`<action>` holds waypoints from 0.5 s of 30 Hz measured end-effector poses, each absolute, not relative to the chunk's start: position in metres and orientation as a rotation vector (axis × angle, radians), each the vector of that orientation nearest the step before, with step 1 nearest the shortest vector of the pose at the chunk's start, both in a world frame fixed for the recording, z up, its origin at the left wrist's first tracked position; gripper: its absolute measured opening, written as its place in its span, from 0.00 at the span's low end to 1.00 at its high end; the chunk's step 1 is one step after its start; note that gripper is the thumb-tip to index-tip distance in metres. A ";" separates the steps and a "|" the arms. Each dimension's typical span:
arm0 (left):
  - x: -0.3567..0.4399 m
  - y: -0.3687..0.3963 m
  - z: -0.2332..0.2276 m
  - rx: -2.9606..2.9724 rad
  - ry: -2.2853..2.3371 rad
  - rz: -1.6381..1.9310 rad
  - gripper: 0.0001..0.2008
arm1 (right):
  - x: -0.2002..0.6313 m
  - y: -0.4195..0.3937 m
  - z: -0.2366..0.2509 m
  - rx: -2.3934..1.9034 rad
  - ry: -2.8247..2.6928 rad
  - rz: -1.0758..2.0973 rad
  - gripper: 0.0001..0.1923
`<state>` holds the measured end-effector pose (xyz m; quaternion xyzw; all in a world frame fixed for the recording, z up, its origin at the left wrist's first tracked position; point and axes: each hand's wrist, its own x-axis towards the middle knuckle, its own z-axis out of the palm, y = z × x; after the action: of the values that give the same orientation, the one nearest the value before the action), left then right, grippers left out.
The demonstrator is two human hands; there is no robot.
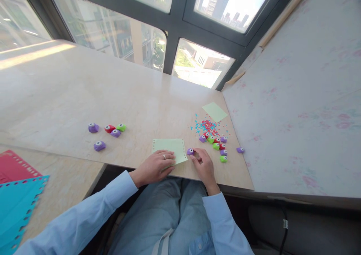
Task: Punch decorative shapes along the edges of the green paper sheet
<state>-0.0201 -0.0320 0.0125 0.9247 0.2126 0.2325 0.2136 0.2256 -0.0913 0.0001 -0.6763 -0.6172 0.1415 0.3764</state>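
1. Left hand [160, 163] lies flat, fingers extended, on the pale green sheet [169, 145] near the front of the desk [141, 97].
2. Right hand [204, 166] pinches a purple punch [190, 151] just beside that sheet's right edge.
3. Done: we see holes along its left and right edges; red sheet [17, 167] and blue sheet [19, 206] have holed edges too.
4. Remaining, we judge: near edge's partly covered, can't tell; 2nd green sheet [214, 112] shows no holes.

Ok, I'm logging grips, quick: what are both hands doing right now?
Left hand: open, resting on the pale green rectangular paper sheet.
Right hand: closed, holding a small purple punch with an eye-like top.
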 end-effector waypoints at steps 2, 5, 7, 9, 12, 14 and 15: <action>-0.021 -0.032 0.008 2.577 0.582 0.686 0.13 | 0.226 -0.091 0.000 -1.726 -1.581 0.367 0.14; -0.022 -0.033 0.004 2.644 0.557 0.689 0.14 | 0.227 -0.091 -0.002 -1.729 -1.578 0.369 0.14; -0.022 -0.033 0.001 2.697 0.530 0.678 0.14 | 0.228 -0.091 -0.003 -1.730 -1.578 0.367 0.13; -0.022 -0.033 -0.001 2.735 0.510 0.694 0.15 | 0.230 -0.092 -0.005 -1.719 -1.583 0.370 0.13; -0.022 -0.033 -0.004 2.768 0.501 0.756 0.14 | 0.231 -0.092 -0.007 -1.691 -1.599 0.388 0.13; -0.021 -0.034 -0.005 2.785 0.500 0.779 0.14 | 0.232 -0.092 -0.007 -1.671 -1.612 0.393 0.13; -0.021 -0.034 -0.005 2.792 0.499 0.780 0.14 | 0.232 -0.092 -0.007 -1.662 -1.618 0.393 0.13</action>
<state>-0.0209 -0.0337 -0.0052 0.9444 0.1688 0.2640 0.0999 0.2322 -0.0917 -0.0075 -0.6522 -0.6350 0.1543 0.3842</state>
